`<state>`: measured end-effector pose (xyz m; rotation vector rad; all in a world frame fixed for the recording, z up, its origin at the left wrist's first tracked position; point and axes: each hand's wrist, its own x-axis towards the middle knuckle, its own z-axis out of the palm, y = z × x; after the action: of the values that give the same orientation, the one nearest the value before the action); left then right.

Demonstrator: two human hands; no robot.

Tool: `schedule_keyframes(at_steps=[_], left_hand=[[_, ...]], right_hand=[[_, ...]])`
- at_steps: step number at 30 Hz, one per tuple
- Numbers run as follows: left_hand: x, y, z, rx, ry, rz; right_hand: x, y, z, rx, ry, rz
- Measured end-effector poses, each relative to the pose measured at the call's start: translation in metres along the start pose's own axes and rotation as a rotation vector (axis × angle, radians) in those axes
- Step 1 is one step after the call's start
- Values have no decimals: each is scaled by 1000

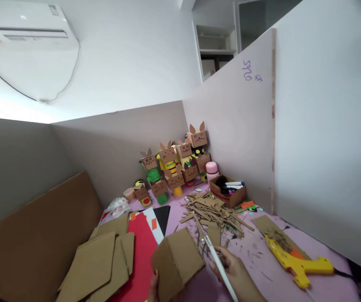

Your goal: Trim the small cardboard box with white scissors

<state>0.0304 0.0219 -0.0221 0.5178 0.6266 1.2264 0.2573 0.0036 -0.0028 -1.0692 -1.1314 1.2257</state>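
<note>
My left hand (154,287) shows at the bottom edge, its fingers closed on the left side of a creased brown cardboard piece (185,256). A fold line runs down the middle of that piece. Just to its right, my right hand (231,268) is wrapped around white-handled scissors (215,258). Their blades point up and away, beside the cardboard's right edge and apart from my left hand. Beyond the blades lies a heap of narrow cardboard strips (215,209) with small scraps around it.
Cardboard sheets (89,264) are stacked at left beside red paper (141,239). A yellow glue gun (300,264) lies right on a cardboard scrap. Several cardboard animal figures (168,155), a pink bottle (212,170) and a box of pens (229,195) stand at the back. Partition panels (231,138) enclose the table.
</note>
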Motion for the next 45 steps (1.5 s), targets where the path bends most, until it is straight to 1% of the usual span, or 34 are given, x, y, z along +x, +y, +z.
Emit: schedule_keyframes(at_steps=[3,5,7,10,13,15,16,18,19,21,23,25,31,34,37,40,43,45], left_hand=[[2,6,6,-26,-31,32],[3,10,10,-61,-49,40],[4,12,14,-100,-93,24],[5,13,19,-155,-125,41],[5,11,21,-177,-94,78],[5,11,22,-178,-80,79],[5,10,22,-182,-77,73],[5,10,21,-201,-82,70],[5,10,21,-215,-85,77],[5,10,19,-244,-102,108],[4,10,17,-257,-130,142],[4,11,16,-260,-153,151],[6,12,14,-290,-151,125],[6,12,15,-253,-118,129],[4,12,20,-207,-63,156],[4,11,23,-176,-49,135],[6,7,19,-163,-56,148],[7,3,12,-161,-57,195]], right_hand=[[1,-4,1,198,-32,176],[-2,-10,1,341,-86,278],[-5,-16,0,487,-151,341],[-9,-22,0,654,-215,342],[-11,-22,0,777,-284,362],[-12,-20,-1,854,-370,361],[-13,-19,-1,880,-410,335],[-13,-15,0,875,-486,297],[-12,-13,1,855,-516,307],[-11,-8,5,804,-548,382],[-10,-2,9,791,-555,461],[-10,3,12,805,-550,496],[-11,6,10,834,-500,486],[-11,4,7,819,-486,510],[-13,1,9,806,-470,461],[-17,-1,13,781,-412,390],[-18,3,14,734,-359,383],[-17,7,13,702,-321,380]])
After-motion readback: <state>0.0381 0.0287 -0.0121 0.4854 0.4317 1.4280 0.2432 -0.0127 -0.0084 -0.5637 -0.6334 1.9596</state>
